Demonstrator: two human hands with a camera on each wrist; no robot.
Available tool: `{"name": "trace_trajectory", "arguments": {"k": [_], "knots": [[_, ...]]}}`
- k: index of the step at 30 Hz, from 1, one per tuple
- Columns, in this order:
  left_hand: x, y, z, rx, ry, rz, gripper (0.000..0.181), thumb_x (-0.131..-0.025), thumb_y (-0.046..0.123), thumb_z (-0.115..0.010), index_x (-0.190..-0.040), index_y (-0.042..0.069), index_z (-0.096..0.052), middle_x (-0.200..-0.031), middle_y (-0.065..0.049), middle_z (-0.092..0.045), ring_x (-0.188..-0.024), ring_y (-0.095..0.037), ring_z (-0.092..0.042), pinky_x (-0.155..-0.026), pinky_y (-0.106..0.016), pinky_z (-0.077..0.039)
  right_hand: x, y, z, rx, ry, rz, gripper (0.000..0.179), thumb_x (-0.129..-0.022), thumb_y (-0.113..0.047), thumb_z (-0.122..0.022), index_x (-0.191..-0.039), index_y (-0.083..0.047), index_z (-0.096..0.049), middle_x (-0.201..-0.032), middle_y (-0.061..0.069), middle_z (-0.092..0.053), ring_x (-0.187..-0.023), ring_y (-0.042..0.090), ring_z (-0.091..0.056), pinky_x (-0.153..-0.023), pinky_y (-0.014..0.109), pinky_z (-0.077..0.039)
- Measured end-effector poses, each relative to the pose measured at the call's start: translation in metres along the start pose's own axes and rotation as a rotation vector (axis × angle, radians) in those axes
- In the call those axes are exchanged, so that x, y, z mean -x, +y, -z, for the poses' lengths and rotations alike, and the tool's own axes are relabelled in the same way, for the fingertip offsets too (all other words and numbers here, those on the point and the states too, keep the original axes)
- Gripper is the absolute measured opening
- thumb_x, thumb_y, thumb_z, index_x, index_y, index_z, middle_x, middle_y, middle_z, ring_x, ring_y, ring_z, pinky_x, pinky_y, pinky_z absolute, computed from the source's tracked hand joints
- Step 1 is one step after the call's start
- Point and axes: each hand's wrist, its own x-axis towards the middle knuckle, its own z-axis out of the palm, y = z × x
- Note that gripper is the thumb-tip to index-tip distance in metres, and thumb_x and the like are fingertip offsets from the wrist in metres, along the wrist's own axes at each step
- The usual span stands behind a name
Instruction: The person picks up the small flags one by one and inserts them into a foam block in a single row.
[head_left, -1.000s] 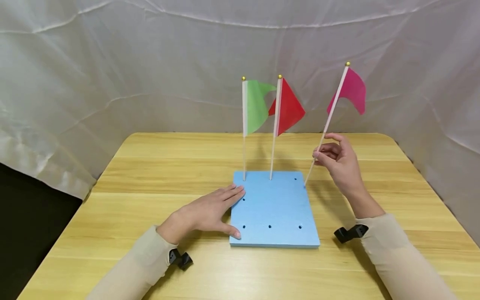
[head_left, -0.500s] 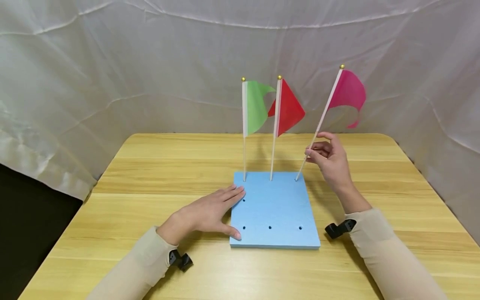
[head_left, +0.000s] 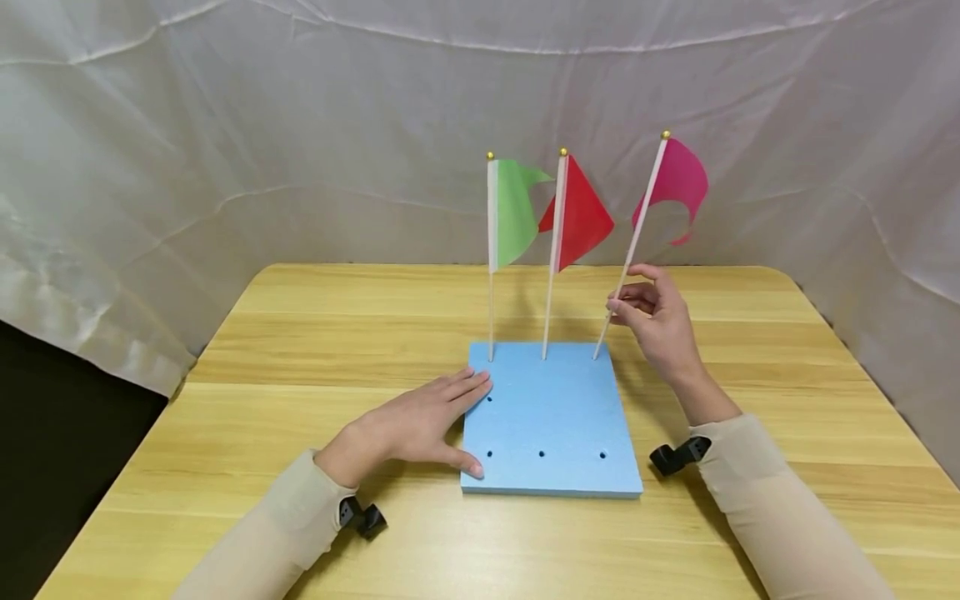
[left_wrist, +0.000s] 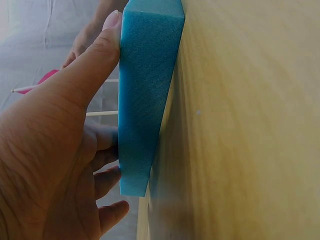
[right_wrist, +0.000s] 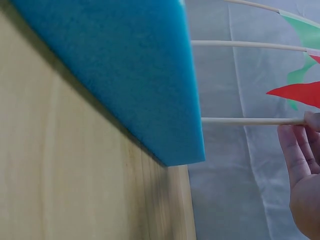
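Observation:
My right hand [head_left: 656, 325] pinches the thin stick of a magenta flag [head_left: 678, 171] between thumb and fingers. The stick leans to the right, its lower end at the back right corner of a light blue foam board [head_left: 551, 417]. My left hand [head_left: 427, 421] lies on the board's left edge with fingers spread, thumb near the front corner. In the left wrist view its thumb and fingertips press the top face of the blue board [left_wrist: 145, 90]. A green flag [head_left: 512, 212] and a red flag [head_left: 581, 217] stand upright along the back edge of the board.
Several small dark holes show in the board, along its front and left side. The board lies on a wooden table [head_left: 300, 333]. A pale curtain [head_left: 375, 125] hangs behind and at both sides. Black wrist cameras sit at both cuffs.
My right hand has moved left with the magenta flag, bringing its stick's lower end from the board's right edge to the back right corner. The stick leans slightly less. My left hand has stayed put.

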Motion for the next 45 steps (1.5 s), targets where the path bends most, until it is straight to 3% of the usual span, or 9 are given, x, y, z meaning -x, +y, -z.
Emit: {"name": "trace_trajectory", "arguments": {"k": [7, 15, 25, 38, 45], "knots": [[0.0, 0.0, 0.0, 0.0, -0.016, 0.009, 0.115, -0.074, 0.089, -0.042, -0.159, 0.02, -0.005, -0.164, 0.005, -0.003, -0.149, -0.016, -0.001, -0.119, -0.039, -0.015, 0.001, 0.001, -0.002, 0.013, -0.028, 0.009, 0.049, -0.089, 0.015, -0.062, -0.133, 0.002, -0.045, -0.098, 0.021, -0.062, -0.081, 0.019, -0.066, -0.072, 0.028, -0.058], [0.0, 0.002, 0.001, 0.001, -0.018, 0.012, 0.116, -0.074, 0.089, -0.042, -0.159, 0.02, -0.006, -0.164, 0.005, -0.004, -0.149, -0.015, -0.001, -0.119, -0.038, -0.015, 0.007, -0.018, -0.008, 0.076, -0.047, 0.021, 0.047, -0.088, 0.015, -0.063, -0.13, 0.007, -0.044, -0.097, 0.03, -0.058, -0.081, 0.021, -0.065, -0.071, 0.031, -0.058], [0.0, 0.002, 0.0, 0.005, -0.014, 0.01, 0.116, -0.074, 0.088, -0.043, -0.159, 0.019, -0.007, -0.164, 0.005, -0.005, -0.149, -0.016, -0.001, -0.119, -0.039, -0.015, 0.009, -0.019, -0.009, 0.112, -0.054, 0.034, 0.045, -0.087, 0.015, -0.064, -0.128, 0.007, -0.045, -0.094, 0.028, -0.058, -0.078, 0.02, -0.065, -0.069, 0.031, -0.059], [0.0, 0.002, 0.001, 0.001, -0.013, 0.008, 0.115, -0.075, 0.088, -0.043, -0.159, 0.019, -0.007, -0.164, 0.004, -0.005, -0.149, -0.017, -0.001, -0.119, -0.039, -0.015, 0.009, -0.022, -0.012, 0.205, -0.06, 0.049, 0.043, -0.089, 0.013, -0.063, -0.127, 0.005, -0.045, -0.091, 0.026, -0.058, -0.078, 0.014, -0.063, -0.068, 0.02, -0.057], [0.0, 0.001, 0.001, -0.004, -0.015, 0.014, 0.115, -0.075, 0.088, -0.043, -0.159, 0.019, -0.007, -0.164, 0.004, -0.004, -0.149, -0.017, -0.002, -0.119, -0.039, -0.015, 0.005, -0.016, -0.013, 0.267, -0.085, 0.059, 0.043, -0.089, 0.011, -0.063, -0.129, 0.006, -0.046, -0.091, 0.024, -0.058, -0.079, 0.024, -0.061, -0.068, 0.019, -0.056]]}}
